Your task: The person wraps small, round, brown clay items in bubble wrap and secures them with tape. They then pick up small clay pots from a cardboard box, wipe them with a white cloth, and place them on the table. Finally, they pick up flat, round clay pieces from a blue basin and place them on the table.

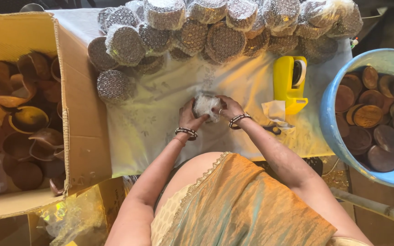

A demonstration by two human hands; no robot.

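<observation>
Both my hands press on a small round bundle wrapped in bubble wrap [206, 106] that rests on the white cloth [151, 118]. My left hand [190, 117] grips its left side with the fingers curled over the wrap. My right hand [228, 107] holds the right side, fingers on top. Beaded bangles circle both wrists. What is inside the wrap is hidden.
A heap of bubble-wrapped round bundles [215, 32] fills the far side of the cloth. A yellow tape dispenser [290, 82] lies to the right. A cardboard box [76, 114] of brown clay lamps stands left. A blue tub [331, 123] of brown clay discs stands right.
</observation>
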